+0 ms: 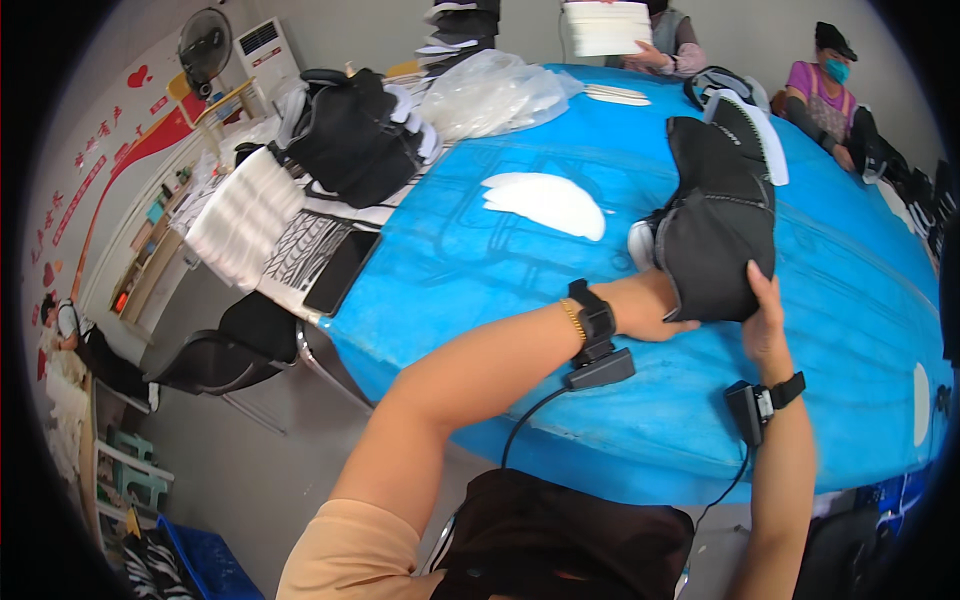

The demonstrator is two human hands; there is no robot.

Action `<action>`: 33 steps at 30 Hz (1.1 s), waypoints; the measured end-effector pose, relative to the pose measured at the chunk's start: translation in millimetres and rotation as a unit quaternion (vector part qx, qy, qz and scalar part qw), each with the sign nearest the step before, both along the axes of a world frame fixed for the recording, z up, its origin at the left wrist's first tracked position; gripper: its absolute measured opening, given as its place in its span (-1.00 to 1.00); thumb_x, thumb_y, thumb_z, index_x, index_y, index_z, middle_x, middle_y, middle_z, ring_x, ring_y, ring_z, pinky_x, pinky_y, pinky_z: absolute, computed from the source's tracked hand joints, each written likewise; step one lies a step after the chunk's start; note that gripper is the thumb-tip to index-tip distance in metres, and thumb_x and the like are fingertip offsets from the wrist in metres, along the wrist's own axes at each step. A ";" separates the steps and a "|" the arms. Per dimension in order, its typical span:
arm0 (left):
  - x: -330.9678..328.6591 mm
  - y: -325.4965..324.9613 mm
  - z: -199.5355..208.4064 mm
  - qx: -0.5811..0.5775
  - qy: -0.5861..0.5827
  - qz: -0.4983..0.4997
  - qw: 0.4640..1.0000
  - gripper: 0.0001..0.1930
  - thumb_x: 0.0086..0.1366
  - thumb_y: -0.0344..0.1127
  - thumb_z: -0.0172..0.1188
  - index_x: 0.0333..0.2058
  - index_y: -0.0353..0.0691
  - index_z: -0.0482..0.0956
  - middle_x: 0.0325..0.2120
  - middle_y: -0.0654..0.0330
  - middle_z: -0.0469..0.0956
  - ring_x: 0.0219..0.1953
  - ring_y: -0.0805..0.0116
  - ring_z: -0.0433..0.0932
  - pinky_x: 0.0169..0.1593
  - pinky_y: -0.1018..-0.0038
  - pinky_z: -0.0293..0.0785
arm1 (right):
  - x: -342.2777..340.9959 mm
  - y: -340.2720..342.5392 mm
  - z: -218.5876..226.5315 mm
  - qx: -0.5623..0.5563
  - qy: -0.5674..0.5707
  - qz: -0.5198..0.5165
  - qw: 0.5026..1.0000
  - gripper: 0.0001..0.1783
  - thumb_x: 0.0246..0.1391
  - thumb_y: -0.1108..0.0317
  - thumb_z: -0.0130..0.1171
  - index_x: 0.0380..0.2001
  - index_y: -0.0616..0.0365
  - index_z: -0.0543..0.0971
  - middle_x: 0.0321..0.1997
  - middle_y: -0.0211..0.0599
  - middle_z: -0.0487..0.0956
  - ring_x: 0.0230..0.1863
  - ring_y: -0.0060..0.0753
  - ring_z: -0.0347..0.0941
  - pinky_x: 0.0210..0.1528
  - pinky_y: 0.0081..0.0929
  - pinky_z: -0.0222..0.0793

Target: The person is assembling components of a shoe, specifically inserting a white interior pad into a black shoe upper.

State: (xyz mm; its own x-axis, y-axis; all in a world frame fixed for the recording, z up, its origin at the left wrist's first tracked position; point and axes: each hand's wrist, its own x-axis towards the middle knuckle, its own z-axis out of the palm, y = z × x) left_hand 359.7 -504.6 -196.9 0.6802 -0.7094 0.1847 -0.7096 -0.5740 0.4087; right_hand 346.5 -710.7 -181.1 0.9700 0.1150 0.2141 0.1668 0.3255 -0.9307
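Over the blue-covered table (440, 250) I hold a black boot-shaped fabric piece (722, 235), with pale stitching and a white edge strip at its far end. My left hand (648, 305) grips its near left side; some of the fingers are hidden behind the fabric. On the opposite side, my right hand (765, 312) has its thumb laid against the black cloth, the other fingers partly out of sight. Left of the piece, flat white rounded sheets (545, 204) lie overlapping on the table. A small white rounded part (641, 246) shows beside the fabric, just beyond my left hand.
A clear plastic bag (500, 95) and black fabric pieces (360, 140) crowd the far left. Near them lie a white stack (245, 218) and a dark phone-like slab (342, 272). Two people sit across the table, one holding white sheets (608, 28). A black chair (235, 345) stands left.
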 end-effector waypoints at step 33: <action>-9.7 -2.3 11.0 -0.017 0.012 0.000 1.000 -0.43 0.31 0.04 0.01 0.17 -0.18 0.29 0.14 -0.13 0.30 0.18 -0.10 0.27 0.24 0.20 0.19 | -10.6 0.8 16.1 -0.080 -0.008 -0.004 0.997 -0.39 0.09 0.04 0.18 0.05 0.32 0.43 0.05 -0.24 0.49 0.12 -0.44 0.32 0.23 -0.46 0.05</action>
State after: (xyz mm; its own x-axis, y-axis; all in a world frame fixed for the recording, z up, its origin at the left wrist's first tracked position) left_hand 350.0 -506.8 -185.9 0.6842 -0.7032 0.1931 -0.6999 -0.5589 0.4447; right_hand 336.0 -709.9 -165.0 0.9678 0.1405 0.2087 0.1837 0.1723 -0.9678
